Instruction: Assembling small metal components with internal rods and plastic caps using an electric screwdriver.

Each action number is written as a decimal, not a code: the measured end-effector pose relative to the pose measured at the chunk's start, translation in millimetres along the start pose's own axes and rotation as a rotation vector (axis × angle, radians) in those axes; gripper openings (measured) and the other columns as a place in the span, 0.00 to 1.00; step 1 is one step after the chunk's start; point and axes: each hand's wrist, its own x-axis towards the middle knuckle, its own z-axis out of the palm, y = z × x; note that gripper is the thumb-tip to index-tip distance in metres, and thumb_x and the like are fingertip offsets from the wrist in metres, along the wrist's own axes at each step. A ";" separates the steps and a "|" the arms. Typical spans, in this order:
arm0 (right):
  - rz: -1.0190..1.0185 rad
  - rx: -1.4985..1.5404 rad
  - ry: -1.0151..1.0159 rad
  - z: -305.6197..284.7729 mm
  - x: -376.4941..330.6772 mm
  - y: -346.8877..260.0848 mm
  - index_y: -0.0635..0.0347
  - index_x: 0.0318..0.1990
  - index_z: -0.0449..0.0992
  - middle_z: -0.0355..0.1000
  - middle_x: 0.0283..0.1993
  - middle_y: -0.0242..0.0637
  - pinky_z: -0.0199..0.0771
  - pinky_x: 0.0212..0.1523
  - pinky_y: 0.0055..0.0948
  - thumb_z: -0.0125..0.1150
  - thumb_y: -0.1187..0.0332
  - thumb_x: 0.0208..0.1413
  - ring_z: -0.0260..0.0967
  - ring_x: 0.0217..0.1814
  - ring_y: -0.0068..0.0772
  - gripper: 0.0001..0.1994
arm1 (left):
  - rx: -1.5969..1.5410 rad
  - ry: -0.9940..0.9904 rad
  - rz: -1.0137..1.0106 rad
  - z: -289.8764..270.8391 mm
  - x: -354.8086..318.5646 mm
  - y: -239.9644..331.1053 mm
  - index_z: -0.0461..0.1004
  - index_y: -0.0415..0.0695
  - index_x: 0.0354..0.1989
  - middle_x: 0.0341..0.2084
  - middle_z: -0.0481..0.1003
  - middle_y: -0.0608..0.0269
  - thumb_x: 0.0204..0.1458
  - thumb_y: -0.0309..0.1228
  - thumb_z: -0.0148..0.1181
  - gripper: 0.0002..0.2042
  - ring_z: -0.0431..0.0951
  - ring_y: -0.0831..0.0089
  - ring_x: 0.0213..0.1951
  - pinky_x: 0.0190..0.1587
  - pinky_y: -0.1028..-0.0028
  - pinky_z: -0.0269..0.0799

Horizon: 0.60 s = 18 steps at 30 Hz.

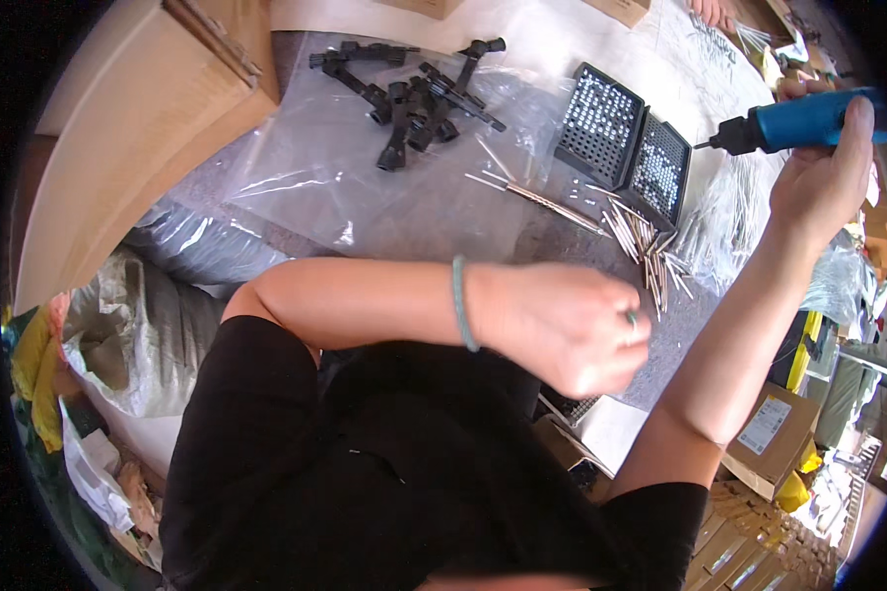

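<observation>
My right hand, raised at the far right, is wrapped round a blue electric screwdriver. Its black nose and thin bit point left, toward the black perforated trays. Over the near part of the table, my left hand is closed, with the fingers curled in and slightly blurred. Anything inside it is hidden. Just beyond it lies a loose pile of thin metal rods. Two hole-filled trays, the left tray and the right tray, carry many small whitish pieces. A few such bits lie loose beside them.
Black jointed parts lie heaped on a clear plastic bag. Longer rods lie between bag and trays. A large cardboard box stands at left, a smaller carton at right. Another person's hand shows at the far edge.
</observation>
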 end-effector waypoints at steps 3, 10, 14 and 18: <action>-0.137 0.030 0.183 2.8 9.0 -7.3 0.69 0.39 0.68 0.70 0.34 0.44 0.67 0.45 0.33 0.51 0.57 0.58 0.69 0.37 0.34 0.19 | -0.085 -0.086 -0.087 -24.6 12.0 25.9 0.68 0.43 0.18 0.18 0.63 0.69 0.35 0.31 0.52 0.06 0.67 0.75 0.25 0.26 0.78 0.64; -0.328 -0.621 -0.647 61.4 -153.7 -35.0 0.55 0.38 0.76 0.74 0.38 0.34 0.72 0.42 0.33 0.60 0.63 0.50 0.71 0.41 0.35 0.10 | 0.463 -0.273 -1.157 -99.5 -84.3 7.0 0.73 0.41 0.24 0.23 0.72 0.57 0.46 0.32 0.56 0.07 0.73 0.58 0.27 0.28 0.64 0.69; -0.223 -0.602 -0.724 77.6 -184.0 -20.4 0.56 0.37 0.75 0.72 0.37 0.33 0.72 0.39 0.31 0.62 0.62 0.46 0.69 0.41 0.34 0.12 | 0.436 -0.306 -1.391 -103.4 -117.4 -2.5 0.76 0.39 0.28 0.28 0.75 0.51 0.46 0.36 0.60 0.11 0.75 0.55 0.31 0.32 0.63 0.71; -0.147 -0.521 -0.657 70.2 -183.4 -28.9 0.57 0.40 0.73 0.69 0.38 0.36 0.72 0.39 0.35 0.59 0.68 0.48 0.70 0.39 0.41 0.11 | 0.122 -0.245 -1.570 -110.8 -124.6 -5.9 0.76 0.40 0.27 0.30 0.75 0.51 0.44 0.38 0.62 0.13 0.77 0.59 0.31 0.33 0.64 0.72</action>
